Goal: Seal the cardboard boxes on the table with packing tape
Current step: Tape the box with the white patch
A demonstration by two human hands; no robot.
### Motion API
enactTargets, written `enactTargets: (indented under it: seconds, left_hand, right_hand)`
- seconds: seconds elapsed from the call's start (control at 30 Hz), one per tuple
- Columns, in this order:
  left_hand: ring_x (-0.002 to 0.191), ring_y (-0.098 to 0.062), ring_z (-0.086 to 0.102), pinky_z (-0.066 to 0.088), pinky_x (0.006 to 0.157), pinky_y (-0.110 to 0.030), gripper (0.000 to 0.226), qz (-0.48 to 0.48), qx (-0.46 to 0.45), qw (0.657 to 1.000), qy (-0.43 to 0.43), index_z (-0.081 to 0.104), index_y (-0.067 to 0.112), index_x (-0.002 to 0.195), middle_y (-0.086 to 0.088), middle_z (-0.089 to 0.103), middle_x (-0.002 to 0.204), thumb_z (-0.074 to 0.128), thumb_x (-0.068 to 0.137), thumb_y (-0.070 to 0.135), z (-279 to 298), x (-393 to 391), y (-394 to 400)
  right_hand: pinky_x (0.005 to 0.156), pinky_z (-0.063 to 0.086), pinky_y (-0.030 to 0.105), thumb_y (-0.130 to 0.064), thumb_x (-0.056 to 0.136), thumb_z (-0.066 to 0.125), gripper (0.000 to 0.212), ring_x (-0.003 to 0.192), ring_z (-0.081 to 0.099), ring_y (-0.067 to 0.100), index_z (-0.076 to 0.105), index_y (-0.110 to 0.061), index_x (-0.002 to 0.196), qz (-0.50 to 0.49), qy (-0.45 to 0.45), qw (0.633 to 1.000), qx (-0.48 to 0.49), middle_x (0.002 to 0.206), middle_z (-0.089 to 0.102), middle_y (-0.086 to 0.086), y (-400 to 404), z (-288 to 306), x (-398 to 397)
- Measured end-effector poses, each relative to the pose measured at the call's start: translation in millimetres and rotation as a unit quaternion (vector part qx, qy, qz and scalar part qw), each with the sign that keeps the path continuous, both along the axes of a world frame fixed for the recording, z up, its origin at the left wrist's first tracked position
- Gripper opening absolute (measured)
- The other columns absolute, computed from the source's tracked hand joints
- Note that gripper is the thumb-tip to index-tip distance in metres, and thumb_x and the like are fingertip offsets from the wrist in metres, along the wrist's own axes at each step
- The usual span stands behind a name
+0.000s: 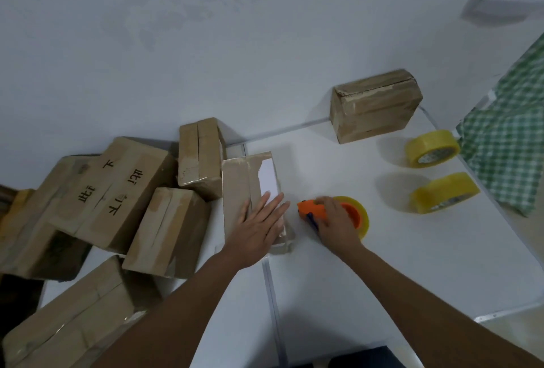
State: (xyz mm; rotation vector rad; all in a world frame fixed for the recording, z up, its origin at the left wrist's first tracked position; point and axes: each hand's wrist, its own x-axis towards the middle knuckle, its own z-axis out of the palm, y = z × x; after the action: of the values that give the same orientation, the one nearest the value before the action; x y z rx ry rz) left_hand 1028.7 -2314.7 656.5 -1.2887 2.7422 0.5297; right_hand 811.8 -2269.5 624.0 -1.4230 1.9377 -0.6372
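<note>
A cardboard box (238, 182) with a white label lies in the middle of the white table (382, 264). My left hand (259, 226) rests flat on its near end, fingers straight and spread. Just right of the box, my right hand (335, 223) grips an orange tape dispenser (312, 210) loaded with a yellowish roll of packing tape (360, 214); the dispenser sits on the table beside the box.
Several cardboard boxes (112, 191) are piled at the left. Another box (374, 105) stands at the back right. Two spare tape rolls (431, 148) (444, 192) lie at the right, next to a green checked cloth (506, 138). A wall rises behind.
</note>
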Motion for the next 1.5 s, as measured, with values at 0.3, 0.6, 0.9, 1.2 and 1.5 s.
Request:
enactTargets:
  seconds: [0.3,0.6,0.9,1.2,1.5]
  left_hand:
    - [0.148,-0.003,-0.023,-0.011,0.121,-0.046,0.074,-0.01,0.018,1.0,-0.003,0.004,0.037,0.158,0.017,-0.01,0.164,-0.021,0.091,0.06,-0.2,0.6,-3.2]
    - [0.147,-0.001,-0.022,-0.014,0.12,-0.043,0.07,-0.009,0.013,1.0,0.005,0.007,0.039,0.157,0.019,-0.009,0.164,-0.016,0.094,0.058,-1.1,1.7,-2.6]
    - [0.148,0.004,-0.014,-0.009,0.122,-0.041,0.056,0.006,0.046,0.996,0.072,0.014,0.038,0.156,0.022,0.0,0.163,0.004,0.102,0.05,-4.5,4.3,-5.0]
    - [0.15,0.0,-0.007,-0.007,0.123,-0.04,0.062,-0.043,0.023,0.997,0.062,0.022,0.033,0.157,0.019,0.004,0.164,0.019,0.101,0.061,5.3,44.4,7.9]
    - [0.153,-0.02,0.012,0.021,0.12,-0.051,0.079,-0.088,-0.145,0.985,-0.04,0.014,0.027,0.158,0.003,0.016,0.166,0.052,0.094,0.053,-20.8,50.6,12.2]
  right_hand:
    - [0.092,0.053,0.037,-0.033,0.1,0.052,0.034,0.095,0.067,0.024,0.061,-0.005,0.117,-0.181,-0.49,0.819,0.237,0.095,0.07,0.01,15.9,26.1,24.8]
    - [0.092,0.053,0.037,-0.041,0.09,0.065,0.038,0.089,0.06,0.018,0.07,-0.005,0.101,-0.143,-0.46,0.854,0.197,0.096,0.063,0.009,24.2,29.4,19.4]
    - [0.068,0.053,0.024,-0.018,0.096,0.06,0.017,0.073,0.065,0.016,0.062,-0.002,0.089,-0.114,-0.429,0.89,0.102,0.081,0.066,0.01,43.9,36.1,17.8]
    - [0.064,0.049,0.02,-0.019,0.097,0.058,0.021,0.067,0.061,0.01,0.066,-0.001,0.09,-0.126,-0.383,0.912,0.071,0.073,0.066,0.003,45.3,35.9,23.2]
    - [0.07,0.047,0.024,-0.019,0.096,0.059,0.019,0.072,0.06,0.008,0.067,-0.008,0.084,-0.142,-0.355,0.923,0.044,0.076,0.069,0.0,45.5,30.6,25.3]
